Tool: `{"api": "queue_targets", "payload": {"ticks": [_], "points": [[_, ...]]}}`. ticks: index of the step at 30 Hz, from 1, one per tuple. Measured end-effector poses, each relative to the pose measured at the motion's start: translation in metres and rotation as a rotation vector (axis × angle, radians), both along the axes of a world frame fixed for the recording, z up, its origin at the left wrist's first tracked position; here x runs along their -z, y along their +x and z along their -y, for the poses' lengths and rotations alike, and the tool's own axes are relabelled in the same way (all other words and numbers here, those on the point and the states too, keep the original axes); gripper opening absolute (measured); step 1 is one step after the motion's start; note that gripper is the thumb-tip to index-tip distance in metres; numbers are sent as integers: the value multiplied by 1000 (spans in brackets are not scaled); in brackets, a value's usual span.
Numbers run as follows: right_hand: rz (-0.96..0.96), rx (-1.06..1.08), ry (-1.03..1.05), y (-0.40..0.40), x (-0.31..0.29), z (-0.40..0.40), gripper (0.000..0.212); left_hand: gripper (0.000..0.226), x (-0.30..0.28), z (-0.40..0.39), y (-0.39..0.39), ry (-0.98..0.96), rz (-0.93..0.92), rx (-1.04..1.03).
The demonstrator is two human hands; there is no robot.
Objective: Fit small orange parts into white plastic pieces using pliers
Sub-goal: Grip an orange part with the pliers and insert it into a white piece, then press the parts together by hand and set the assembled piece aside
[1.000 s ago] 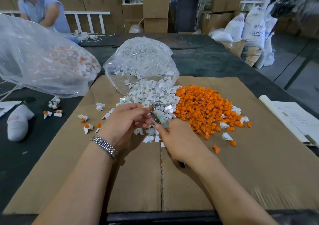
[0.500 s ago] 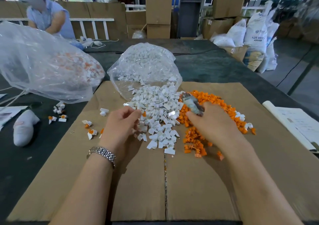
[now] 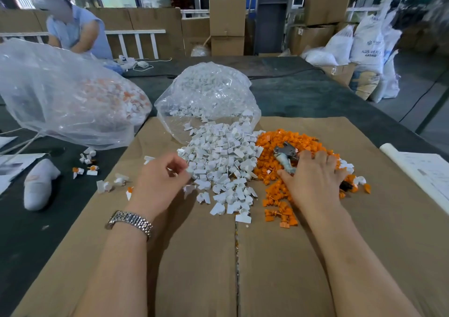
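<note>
A heap of white plastic pieces (image 3: 218,161) spills from a clear bag onto the cardboard sheet (image 3: 194,256). To its right lies a heap of small orange parts (image 3: 274,144). My right hand (image 3: 313,183) rests on the orange heap and holds the pliers (image 3: 285,157), whose metal jaws point up and to the left. My left hand (image 3: 160,178) hovers at the left edge of the white heap with its fingers curled; whether it pinches a piece I cannot tell.
A large clear bag (image 3: 65,103) of fitted white-and-orange pieces lies at the left. Several fitted pieces (image 3: 87,166) are scattered near it, beside a white glove (image 3: 38,183). Papers (image 3: 422,171) lie at the right edge. A person (image 3: 77,30) works across the table.
My right hand carried the pliers from beside my left hand rightward onto the orange heap. My left hand stayed at the white heap's edge.
</note>
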State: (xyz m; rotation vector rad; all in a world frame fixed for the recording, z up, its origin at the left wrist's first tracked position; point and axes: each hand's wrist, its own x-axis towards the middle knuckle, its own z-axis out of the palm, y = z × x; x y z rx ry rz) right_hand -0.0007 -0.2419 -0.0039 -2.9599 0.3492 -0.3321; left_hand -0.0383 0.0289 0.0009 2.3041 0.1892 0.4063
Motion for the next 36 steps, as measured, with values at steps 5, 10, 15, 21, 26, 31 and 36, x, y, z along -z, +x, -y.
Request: {"api": "queue_targets", "payload": {"ticks": [5, 10, 15, 21, 26, 31, 36], "points": [[86, -51, 70, -3, 4, -2, 61, 16, 1, -1, -2, 75, -163, 196], [187, -326, 160, -8, 2, -3, 17, 11, 4, -1, -2, 177, -175, 170], [77, -444, 121, -12, 5, -3, 35, 8, 4, 2, 1, -7, -106, 65], [79, -410, 53, -9, 5, -15, 31, 7, -2, 23, -1, -581, -53, 104], [108, -367, 32, -4, 8, -26, 10, 26, -8, 27, -1, -1036, -154, 218], [139, -347, 87, -4, 9, -26, 5, 11, -6, 28, 1, -1332, -234, 303], [263, -405, 372, -8, 4, -24, 12, 9, -4, 33, 3, -1340, -242, 334]]}}
